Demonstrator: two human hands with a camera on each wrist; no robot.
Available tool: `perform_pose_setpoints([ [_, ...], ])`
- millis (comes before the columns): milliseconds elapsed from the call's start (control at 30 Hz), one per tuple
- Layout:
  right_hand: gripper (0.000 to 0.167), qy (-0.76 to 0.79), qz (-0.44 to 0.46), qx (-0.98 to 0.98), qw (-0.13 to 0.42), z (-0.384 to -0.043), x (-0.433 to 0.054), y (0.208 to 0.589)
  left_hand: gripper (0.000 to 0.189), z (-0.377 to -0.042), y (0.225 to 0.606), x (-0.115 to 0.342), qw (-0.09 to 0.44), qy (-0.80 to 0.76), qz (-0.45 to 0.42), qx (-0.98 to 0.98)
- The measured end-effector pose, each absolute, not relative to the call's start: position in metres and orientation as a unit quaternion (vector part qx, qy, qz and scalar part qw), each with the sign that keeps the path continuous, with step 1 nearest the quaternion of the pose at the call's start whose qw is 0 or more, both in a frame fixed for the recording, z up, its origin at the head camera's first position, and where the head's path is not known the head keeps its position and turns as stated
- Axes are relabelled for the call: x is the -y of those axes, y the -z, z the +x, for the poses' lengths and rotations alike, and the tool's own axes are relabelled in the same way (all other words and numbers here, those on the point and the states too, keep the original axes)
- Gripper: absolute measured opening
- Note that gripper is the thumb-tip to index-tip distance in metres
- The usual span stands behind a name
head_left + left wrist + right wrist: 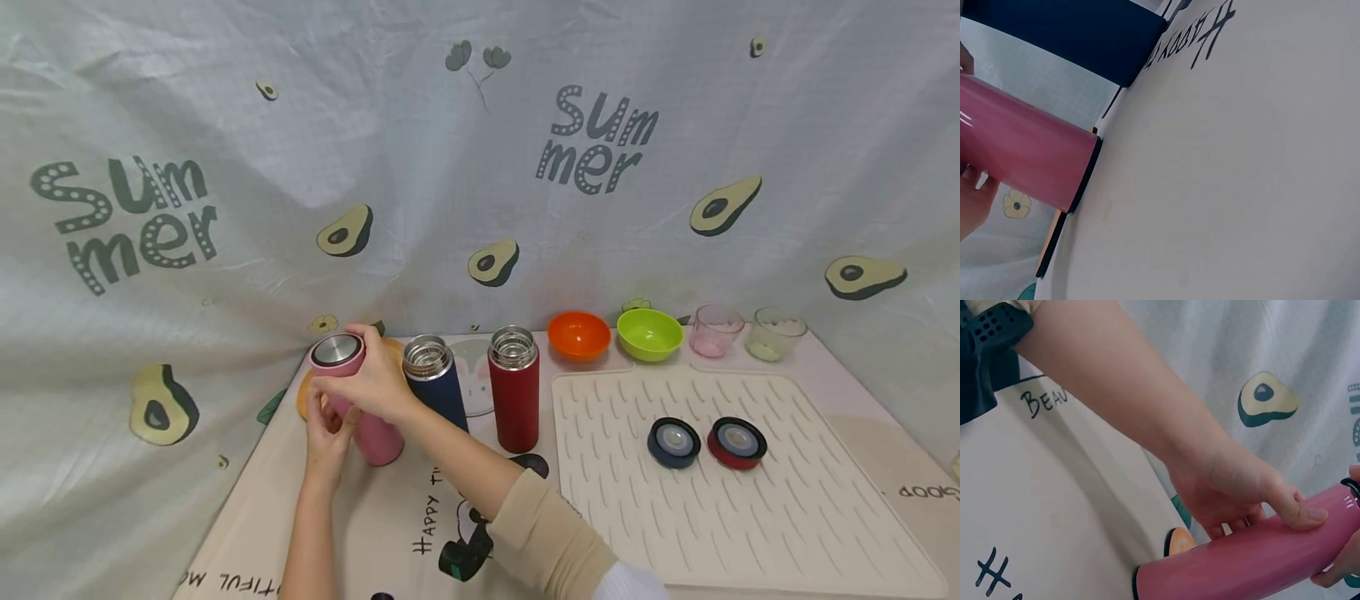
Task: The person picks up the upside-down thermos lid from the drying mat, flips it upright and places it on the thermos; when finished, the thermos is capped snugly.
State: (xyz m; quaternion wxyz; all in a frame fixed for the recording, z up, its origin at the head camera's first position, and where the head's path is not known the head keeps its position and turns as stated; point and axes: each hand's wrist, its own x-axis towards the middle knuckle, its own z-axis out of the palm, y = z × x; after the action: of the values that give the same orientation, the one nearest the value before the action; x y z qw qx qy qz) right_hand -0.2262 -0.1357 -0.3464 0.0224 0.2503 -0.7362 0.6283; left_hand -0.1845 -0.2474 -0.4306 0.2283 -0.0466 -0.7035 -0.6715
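A pink thermos (379, 437) stands at the left of the table, its steel-topped lid (337, 349) in place. My left hand (327, 444) holds its body from the near left side; in the right wrist view the thumb of that left hand (1229, 481) lies along the pink wall. Higher up, my right hand (378, 382) grips the thermos around the lid end. Just right of it stand a navy thermos (442, 398) and a red thermos (516, 400), both upright with their steel mouths uncovered. The left wrist view shows the pink thermos's dark base on the table.
A ribbed beige mat (622, 517) covers the right side, bearing a navy lid (673, 442) and a red lid (737, 442). Along the back are an orange bowl (579, 335), a green bowl (650, 334), a pink glass (716, 330) and a pale green glass (776, 333). A printed curtain (420, 150) hangs behind.
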Motion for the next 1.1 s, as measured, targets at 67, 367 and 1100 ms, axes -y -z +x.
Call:
perform_pose_setpoints([
  [67,0.073,-0.632,0.249,0.734,0.013,-0.225,0.136,0.345,0.056,-0.184,0.431,0.247,0.227,0.671,-0.051,0.704],
  [367,0.082,-0.549,0.22,0.801,0.096,-0.223,0.14,0.344,0.059,-0.184,0.432,0.245,0.233,0.672,-0.082,0.698],
  [1100,0.091,-0.511,0.26,0.817,0.069,-0.225,0.135,0.343,0.056,-0.184,0.433,0.247,0.241,0.661,-0.098,0.704],
])
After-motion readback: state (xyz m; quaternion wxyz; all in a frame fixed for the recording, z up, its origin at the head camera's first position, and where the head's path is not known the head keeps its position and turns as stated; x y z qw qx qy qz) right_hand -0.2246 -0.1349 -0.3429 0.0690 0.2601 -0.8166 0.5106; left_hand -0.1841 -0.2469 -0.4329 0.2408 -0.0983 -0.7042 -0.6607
